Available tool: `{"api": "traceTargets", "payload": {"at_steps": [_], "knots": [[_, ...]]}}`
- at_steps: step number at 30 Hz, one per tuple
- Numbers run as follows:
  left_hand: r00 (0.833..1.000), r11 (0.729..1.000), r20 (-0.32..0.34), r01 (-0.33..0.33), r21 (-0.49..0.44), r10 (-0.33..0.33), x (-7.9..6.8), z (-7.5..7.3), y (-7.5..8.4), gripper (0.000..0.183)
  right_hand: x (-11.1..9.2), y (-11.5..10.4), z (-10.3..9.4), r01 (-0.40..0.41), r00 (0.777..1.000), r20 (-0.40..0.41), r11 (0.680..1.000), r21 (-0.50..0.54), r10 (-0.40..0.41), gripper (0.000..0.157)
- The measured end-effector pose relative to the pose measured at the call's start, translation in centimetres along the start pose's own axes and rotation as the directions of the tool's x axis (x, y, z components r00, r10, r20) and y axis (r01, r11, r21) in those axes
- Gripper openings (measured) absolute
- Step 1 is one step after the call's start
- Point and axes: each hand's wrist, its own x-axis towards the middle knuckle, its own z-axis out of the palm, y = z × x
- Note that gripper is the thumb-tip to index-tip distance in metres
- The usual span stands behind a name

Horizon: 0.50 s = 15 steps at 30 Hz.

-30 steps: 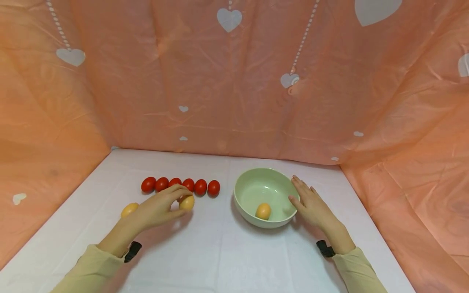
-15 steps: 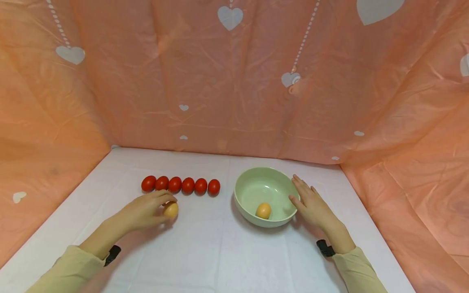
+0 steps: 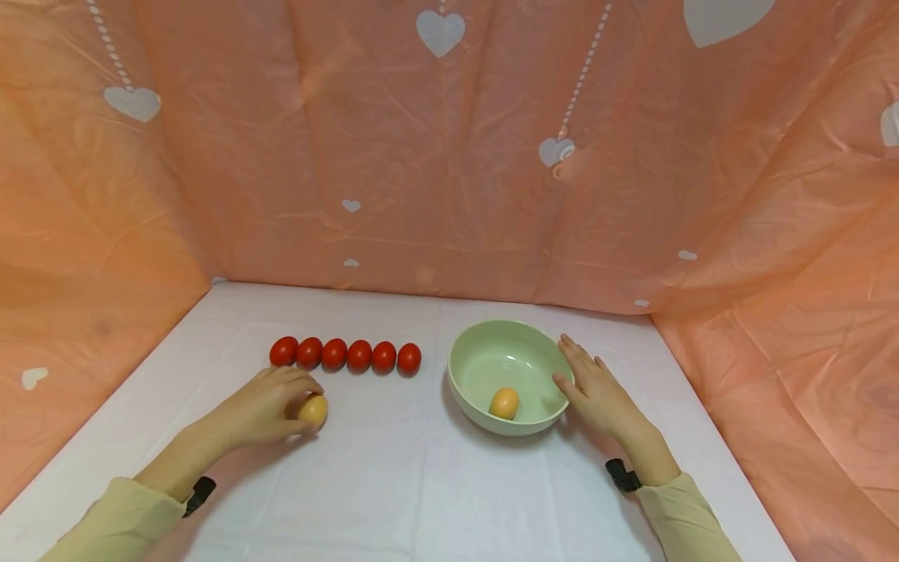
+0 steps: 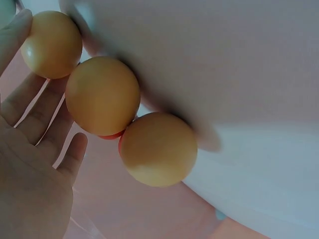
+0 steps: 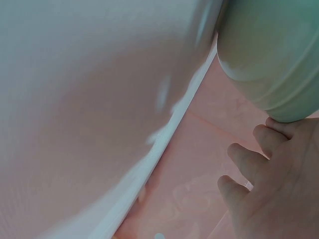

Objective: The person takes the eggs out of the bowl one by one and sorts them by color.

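Observation:
My left hand [image 3: 270, 406] holds a yellow egg [image 3: 313, 410] between thumb and fingers, low over the white table in front of the red row. In the left wrist view this egg [image 4: 52, 45] lies between the thumb and the fingertips. Two more yellow eggs [image 4: 102, 95] line up beside it there; in the head view the hand hides them. My right hand [image 3: 593, 394] rests with extended fingers against the right side of a pale green bowl [image 3: 485, 351]. Inside the bowl, near its front wall, sits one yellow egg [image 3: 504, 403].
Several red egg-shaped pieces [image 3: 359, 356] form a row behind the left hand. A white cloth covers the table [image 3: 393, 492]. Orange curtains with pale hearts [image 3: 421, 234] enclose the back and both sides.
My left hand has moved left and slightly lower with the yellow egg, uncovering the red row. The right hand and the bowl have stayed in place.

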Motion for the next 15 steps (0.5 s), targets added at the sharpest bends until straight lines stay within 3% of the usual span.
{"api": "traceTargets", "payload": {"at_steps": [15], "knots": [[0.999,0.998,-0.002,0.050,-0.032,-0.050,-0.74,-0.30,-0.30,0.043,0.05,0.18,0.21,0.009,1.000,-0.005,1.000,-0.003,-0.009,0.066]]}}
